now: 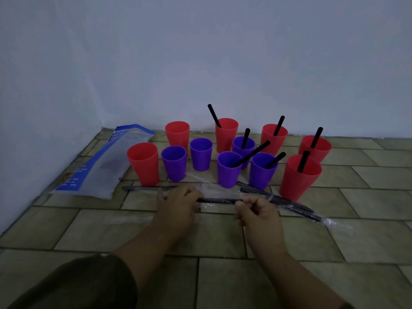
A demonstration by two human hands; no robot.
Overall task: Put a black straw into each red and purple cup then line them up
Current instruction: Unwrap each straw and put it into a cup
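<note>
Head view looks down on a tan tiled floor [289, 275] that meets a pale wall [200, 52]. At the centre, the left hand [178, 202] and the right hand [259, 214] each pinch one end of a black drinking straw in a clear plastic wrapper [219, 200]. They hold it level between them just above the tiles, with the fingers of both hands curled closed on it.

At twelve o'clock from the hands stands a loose cluster of eleven plastic cups. Four have no straw, all toward eleven o'clock:
- the near-left red plastic cup [145, 162]
- the far-left red plastic cup [177, 134]
- the left purple plastic cup [174, 162]
- the second purple plastic cup [201, 153]

Seven hold one leaning black straw each, toward one o'clock:
- three more purple cups [229, 172]
- four more red cups [299, 181]

A bundle of wrapped black straws [278, 198] lies on the tiles at two o'clock from the right hand, just beside the base of the nearest red cup. A single dark straw [149, 188] lies flat at ten o'clock from the left hand, in front of the cups without straws. A blue-and-white plastic bag [100, 166] lies at ten o'clock, along the wall.
</note>
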